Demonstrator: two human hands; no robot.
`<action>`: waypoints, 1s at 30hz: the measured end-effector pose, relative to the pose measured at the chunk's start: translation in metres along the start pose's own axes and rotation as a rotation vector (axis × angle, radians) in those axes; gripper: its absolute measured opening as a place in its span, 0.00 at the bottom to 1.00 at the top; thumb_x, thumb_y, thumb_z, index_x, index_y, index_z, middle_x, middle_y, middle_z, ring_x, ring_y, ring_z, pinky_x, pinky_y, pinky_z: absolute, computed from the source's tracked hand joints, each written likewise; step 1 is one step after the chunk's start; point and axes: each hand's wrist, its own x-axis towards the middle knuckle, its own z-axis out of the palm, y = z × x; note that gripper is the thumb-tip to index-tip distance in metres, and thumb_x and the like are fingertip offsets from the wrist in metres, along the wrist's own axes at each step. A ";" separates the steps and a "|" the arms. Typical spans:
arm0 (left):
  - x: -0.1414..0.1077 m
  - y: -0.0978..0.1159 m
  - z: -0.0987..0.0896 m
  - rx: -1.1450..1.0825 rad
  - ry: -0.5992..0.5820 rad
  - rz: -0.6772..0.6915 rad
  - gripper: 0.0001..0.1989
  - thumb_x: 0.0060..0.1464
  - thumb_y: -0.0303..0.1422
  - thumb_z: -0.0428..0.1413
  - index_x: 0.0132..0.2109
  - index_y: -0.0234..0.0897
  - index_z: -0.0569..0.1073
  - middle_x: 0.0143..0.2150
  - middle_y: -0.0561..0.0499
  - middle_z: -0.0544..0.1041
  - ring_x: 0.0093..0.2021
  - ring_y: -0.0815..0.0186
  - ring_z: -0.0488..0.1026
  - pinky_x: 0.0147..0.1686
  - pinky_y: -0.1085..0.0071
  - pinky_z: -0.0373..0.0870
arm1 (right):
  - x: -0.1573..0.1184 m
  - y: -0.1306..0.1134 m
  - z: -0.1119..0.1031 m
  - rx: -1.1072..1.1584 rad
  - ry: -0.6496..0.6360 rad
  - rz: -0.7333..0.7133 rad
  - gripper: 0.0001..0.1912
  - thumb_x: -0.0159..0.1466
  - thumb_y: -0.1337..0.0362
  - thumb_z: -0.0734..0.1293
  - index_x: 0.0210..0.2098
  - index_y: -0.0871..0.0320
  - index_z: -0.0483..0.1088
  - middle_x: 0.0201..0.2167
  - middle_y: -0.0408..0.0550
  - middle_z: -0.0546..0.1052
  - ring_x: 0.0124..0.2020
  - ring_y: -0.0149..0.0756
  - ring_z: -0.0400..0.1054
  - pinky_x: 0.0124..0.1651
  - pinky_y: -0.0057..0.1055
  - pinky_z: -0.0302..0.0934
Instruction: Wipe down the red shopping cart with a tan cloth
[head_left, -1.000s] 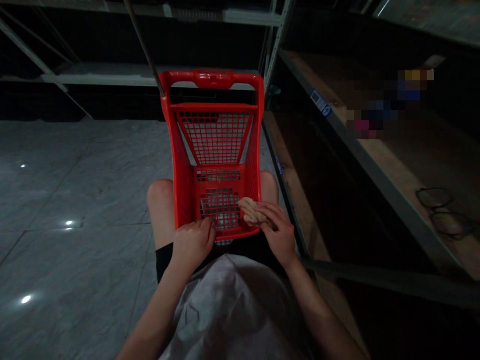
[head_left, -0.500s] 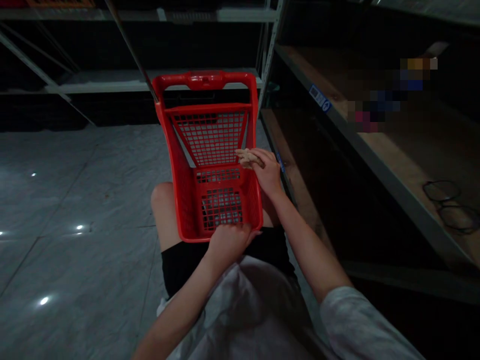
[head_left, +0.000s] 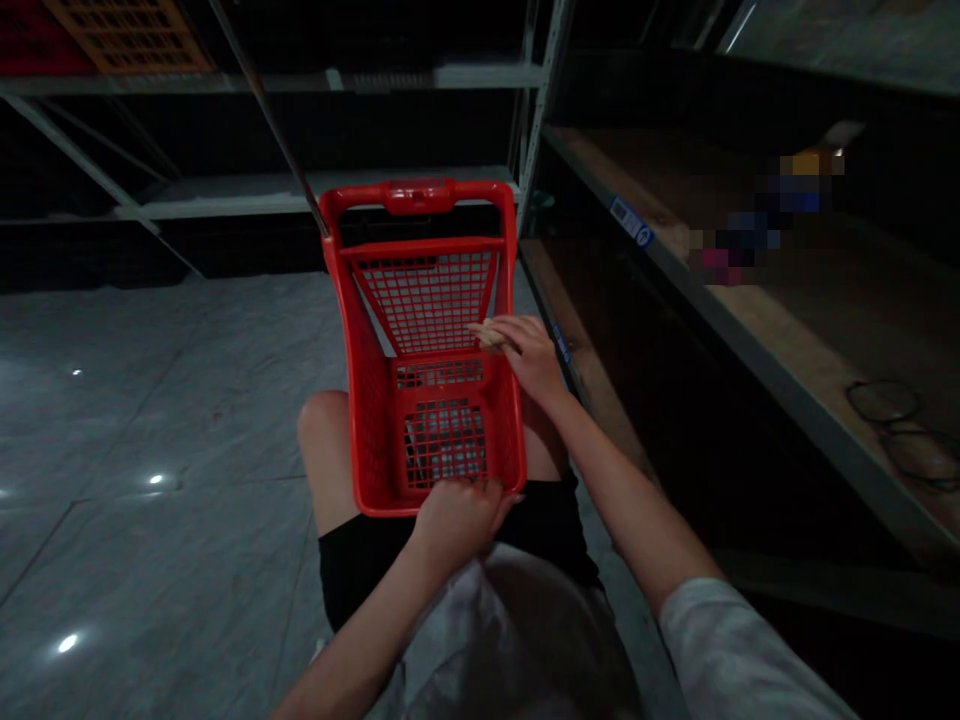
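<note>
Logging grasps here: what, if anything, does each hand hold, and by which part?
The right hand holds a beige cloth by its right end; the left hand grips the red shopping cart by its near rim.

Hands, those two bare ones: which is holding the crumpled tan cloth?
The bare right hand, with the crumpled tan cloth by the right side of the red plastic shopping cart. The bare left hand curls over the cart's near rim, no cloth showing.

Pale metal rack [head_left: 232, 188], orange crate [head_left: 135, 35] on upper shelf | before rack: glossy grey tiled floor [head_left: 187, 400], bright light spots [head_left: 156, 479] | right of rack: brown shelving [head_left: 787, 330], blue label [head_left: 632, 222] on front edge | dim light, darkest beneath rack
</note>
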 end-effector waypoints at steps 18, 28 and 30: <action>0.009 -0.005 -0.008 -0.018 -0.049 0.063 0.26 0.73 0.46 0.40 0.50 0.31 0.75 0.36 0.38 0.82 0.35 0.53 0.83 0.34 0.64 0.77 | -0.133 -0.087 -0.042 0.103 -0.030 0.185 0.15 0.66 0.69 0.67 0.47 0.45 0.80 0.50 0.44 0.83 0.53 0.40 0.75 0.59 0.44 0.69; 0.072 -0.042 -0.019 0.058 0.121 -0.063 0.24 0.73 0.41 0.43 0.52 0.28 0.77 0.38 0.33 0.82 0.41 0.47 0.84 0.40 0.57 0.79 | -0.078 -0.044 -0.002 0.172 0.048 0.264 0.16 0.61 0.71 0.65 0.44 0.52 0.80 0.49 0.48 0.83 0.54 0.41 0.74 0.63 0.44 0.66; 0.085 -0.055 -0.022 0.056 0.105 -0.091 0.19 0.72 0.34 0.45 0.52 0.26 0.78 0.40 0.31 0.82 0.43 0.46 0.84 0.42 0.56 0.79 | -0.097 -0.045 0.000 0.202 0.062 0.310 0.17 0.60 0.71 0.64 0.44 0.53 0.80 0.49 0.49 0.82 0.54 0.41 0.75 0.62 0.43 0.67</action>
